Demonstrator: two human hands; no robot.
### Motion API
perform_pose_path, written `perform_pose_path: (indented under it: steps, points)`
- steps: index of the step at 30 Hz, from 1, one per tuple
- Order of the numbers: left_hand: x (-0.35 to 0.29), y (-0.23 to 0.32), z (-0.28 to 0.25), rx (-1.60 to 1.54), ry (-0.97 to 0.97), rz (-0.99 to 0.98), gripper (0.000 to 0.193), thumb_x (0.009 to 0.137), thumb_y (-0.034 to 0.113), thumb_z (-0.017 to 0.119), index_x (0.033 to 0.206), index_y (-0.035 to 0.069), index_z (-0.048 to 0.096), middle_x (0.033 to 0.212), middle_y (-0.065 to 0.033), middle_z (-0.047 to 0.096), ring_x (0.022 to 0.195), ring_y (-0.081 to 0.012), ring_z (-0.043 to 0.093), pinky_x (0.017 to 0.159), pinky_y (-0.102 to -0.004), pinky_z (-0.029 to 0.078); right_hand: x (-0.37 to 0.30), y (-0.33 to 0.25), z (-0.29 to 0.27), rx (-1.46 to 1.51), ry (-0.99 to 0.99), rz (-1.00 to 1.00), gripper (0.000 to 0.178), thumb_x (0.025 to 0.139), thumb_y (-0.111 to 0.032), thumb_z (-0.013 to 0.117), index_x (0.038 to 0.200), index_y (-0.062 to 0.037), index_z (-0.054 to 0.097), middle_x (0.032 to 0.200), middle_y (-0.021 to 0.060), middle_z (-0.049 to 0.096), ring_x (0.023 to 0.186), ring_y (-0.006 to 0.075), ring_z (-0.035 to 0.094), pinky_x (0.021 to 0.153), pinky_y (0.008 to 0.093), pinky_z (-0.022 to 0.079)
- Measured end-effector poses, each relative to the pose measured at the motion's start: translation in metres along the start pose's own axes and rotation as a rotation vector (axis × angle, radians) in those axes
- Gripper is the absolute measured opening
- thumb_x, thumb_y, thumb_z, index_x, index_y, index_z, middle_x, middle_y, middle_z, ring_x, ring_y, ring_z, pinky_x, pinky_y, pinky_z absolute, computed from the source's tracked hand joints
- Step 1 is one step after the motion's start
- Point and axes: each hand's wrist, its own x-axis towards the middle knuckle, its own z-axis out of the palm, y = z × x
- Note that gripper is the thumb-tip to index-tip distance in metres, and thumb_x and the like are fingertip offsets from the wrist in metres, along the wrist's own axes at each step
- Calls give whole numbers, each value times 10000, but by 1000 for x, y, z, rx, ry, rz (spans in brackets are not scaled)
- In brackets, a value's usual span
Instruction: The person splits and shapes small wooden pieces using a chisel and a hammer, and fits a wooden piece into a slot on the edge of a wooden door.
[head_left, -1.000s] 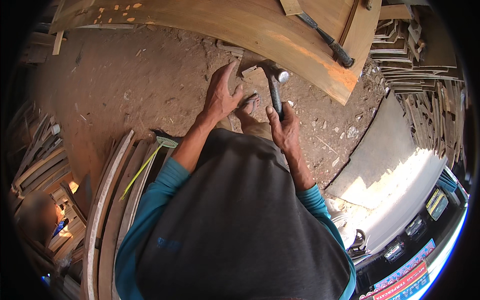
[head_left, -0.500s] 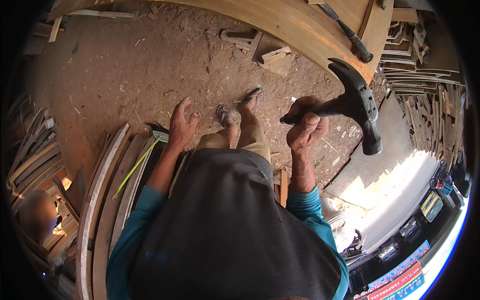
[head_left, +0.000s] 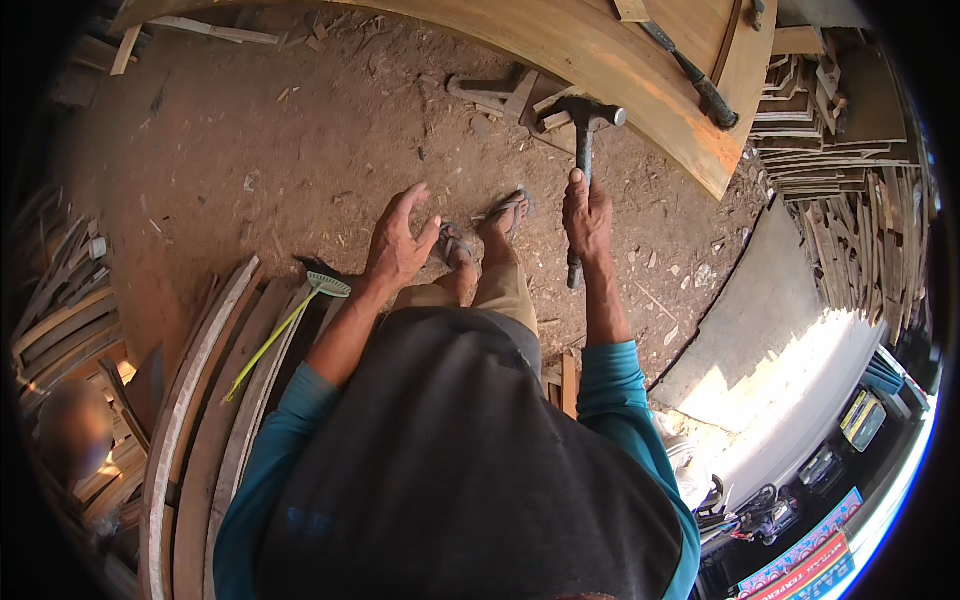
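So the hammer [head_left: 584,150] is a bit right of centre in the upper half of the frame, long axis pretty much straight up and down. Head's at the top, butt end at the bottom, striking face aimed at the right edge, claw at the left. Right hand [head_left: 588,218] is wrapped around the handle, thumb lying along it. Left hand [head_left: 398,245], nearer centre, is open, fingers loosely curved.

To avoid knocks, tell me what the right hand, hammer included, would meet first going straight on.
Probably the edge of the large wooden panel, the hammer in the right hand leading; depth is unclear.
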Motion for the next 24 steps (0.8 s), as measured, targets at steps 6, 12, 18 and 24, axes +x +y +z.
perform_pose_path:
  steps: [6,12,18,24]
  points:
    - [110,83,53,-114,-17,248,648,974,276,700,1494,-8,437,1390,-271,574,1253,-413,597,1061,-454,497,-6,-17,2,202,-41,12,514,1074,-570,498,841,-113,517,603,-30,483,476,78,437,430,265,354]
    - [165,97,72,-193,-130,88,560,986,352,684,1405,-1,572,1177,-186,705,1041,-263,689,924,-407,538,-9,-25,-11,284,-180,116,581,1082,-591,450,855,-67,557,576,12,490,455,112,465,427,284,380]
    - [168,98,69,-144,-202,-17,523,1026,443,646,1358,40,651,1093,-79,732,1046,-157,662,913,-328,524,-11,-40,-25,352,-229,182,664,1064,-642,428,801,-52,580,567,30,507,443,139,479,430,289,386]
    - [172,115,60,-374,-340,-245,564,1032,443,655,1384,4,612,1221,-90,687,1127,-179,648,938,-348,567,5,-37,-47,578,-406,292,642,1074,-613,431,850,-39,612,562,33,504,434,131,479,432,279,384]
